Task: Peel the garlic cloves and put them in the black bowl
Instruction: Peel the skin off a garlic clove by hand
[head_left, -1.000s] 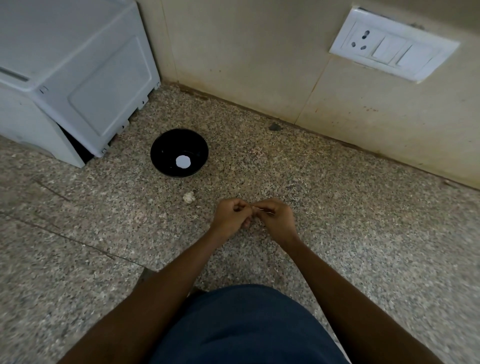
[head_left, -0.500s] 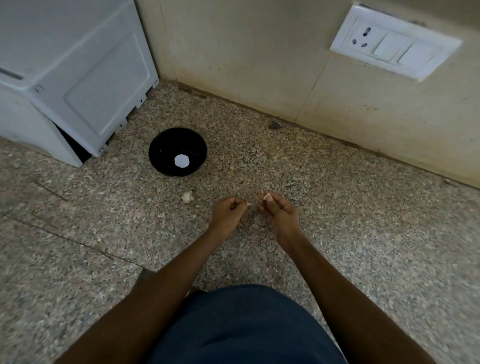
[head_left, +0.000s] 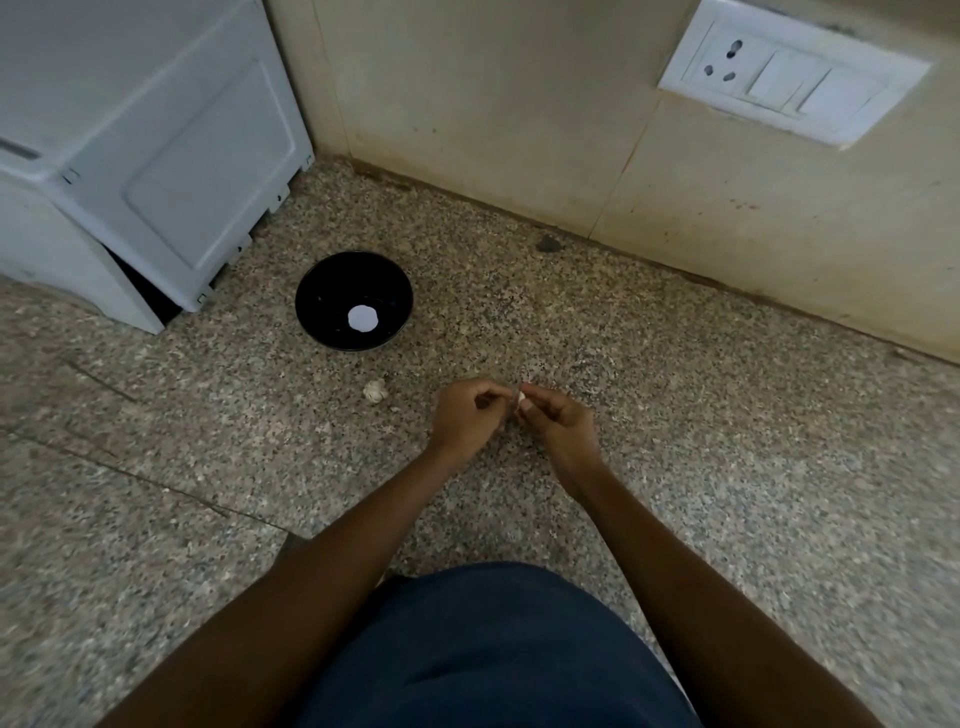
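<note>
Pinching a small white garlic clove (head_left: 521, 399) between curled right hand (head_left: 558, 423) fingertips; left hand (head_left: 465, 418) fingers curled, touching it. Round glossy black bowl (head_left: 354, 301) at 10 o'clock, loose garlic piece (head_left: 375, 391) between, on speckled granite counter (head_left: 727, 441).

We're looking at a speckled counter (head_left: 727, 467), grey-beige with black flecks all over, plus a black bowl (head_left: 324, 291) with a white round spot at the bottom. The wall (head_left: 493, 104) is a stained cream, the switch plate (head_left: 789, 73) and appliance (head_left: 130, 130) are white, and our shirt (head_left: 493, 654) is dark blue.
</note>
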